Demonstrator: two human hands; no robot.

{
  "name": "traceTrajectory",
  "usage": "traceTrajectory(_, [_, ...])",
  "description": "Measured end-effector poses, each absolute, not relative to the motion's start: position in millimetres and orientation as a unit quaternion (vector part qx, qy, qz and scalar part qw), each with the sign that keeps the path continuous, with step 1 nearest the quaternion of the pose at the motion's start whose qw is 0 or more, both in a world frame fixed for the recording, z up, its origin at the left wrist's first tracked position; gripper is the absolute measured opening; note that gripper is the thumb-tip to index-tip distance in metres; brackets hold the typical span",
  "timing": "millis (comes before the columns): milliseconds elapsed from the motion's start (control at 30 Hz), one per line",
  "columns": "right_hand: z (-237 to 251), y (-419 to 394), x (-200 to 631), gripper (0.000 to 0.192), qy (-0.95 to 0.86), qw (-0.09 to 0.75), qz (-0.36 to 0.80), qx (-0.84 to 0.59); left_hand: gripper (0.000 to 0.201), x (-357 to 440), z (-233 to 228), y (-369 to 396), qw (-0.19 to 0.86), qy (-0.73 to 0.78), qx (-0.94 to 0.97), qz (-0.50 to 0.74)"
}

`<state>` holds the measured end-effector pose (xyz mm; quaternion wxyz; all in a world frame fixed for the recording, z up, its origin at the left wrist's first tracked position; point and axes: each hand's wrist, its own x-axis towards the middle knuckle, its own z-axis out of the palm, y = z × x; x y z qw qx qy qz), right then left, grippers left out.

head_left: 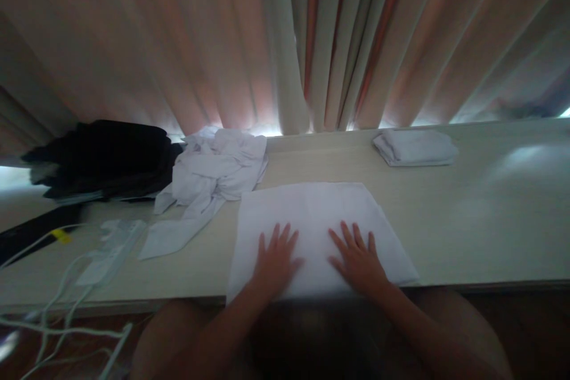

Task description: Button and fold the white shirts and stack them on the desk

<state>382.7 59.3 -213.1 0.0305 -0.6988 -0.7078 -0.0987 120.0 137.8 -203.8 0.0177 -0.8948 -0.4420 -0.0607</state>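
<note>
A white cloth lies spread in a flat, roughly four-sided shape on the table, reaching over its front edge. On its left half rests my left hand, palm down with the fingers spread. My right hand lies flat on the right half, fingers apart too. Neither hand grips anything. To the left of the cloth is a crumpled white garment, with one part stretching toward the front. A small folded white cloth sits at the back right.
A stack of black clothes stands at the back left. In front of it are a white power strip, several pale cables and a dark flat item with a yellow tag. Curtains hang behind the table.
</note>
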Motion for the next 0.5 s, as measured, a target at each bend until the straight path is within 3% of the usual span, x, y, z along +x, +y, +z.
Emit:
traceTrajectory(267, [-234, 27, 438, 0.063, -0.681, 0.043, -0.105, -0.723, 0.061, 32, -236, 144, 0.022, -0.503, -0.863, -0.046])
traceTrajectory(500, [-228, 26, 443, 0.063, -0.675, 0.049, -0.098, -0.73, 0.058, 8, -245, 160, -0.082, -0.519, -0.84, -0.135])
